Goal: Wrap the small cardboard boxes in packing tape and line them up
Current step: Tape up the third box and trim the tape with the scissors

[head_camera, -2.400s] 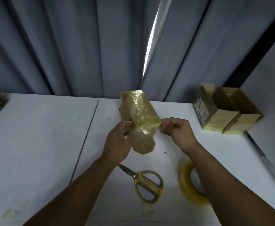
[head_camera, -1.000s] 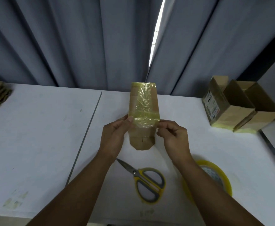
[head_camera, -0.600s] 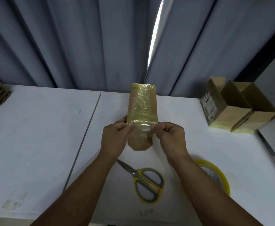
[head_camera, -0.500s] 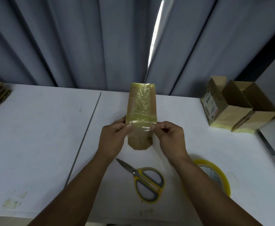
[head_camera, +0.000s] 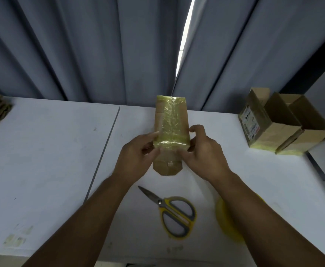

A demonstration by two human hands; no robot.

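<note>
Since the right hand [head_camera: 204,153] has closed in, both it and the left hand [head_camera: 136,157] grip the box [head_camera: 167,164] beyond the scissors [head_camera: 172,211]; the tape strip [head_camera: 174,128] looks stuck down.

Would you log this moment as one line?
left hand, right hand hold box | tape over far part | scissors, roll on table

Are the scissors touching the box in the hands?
Apart. The head view shows bare white table between the scissors and the held box.
</note>
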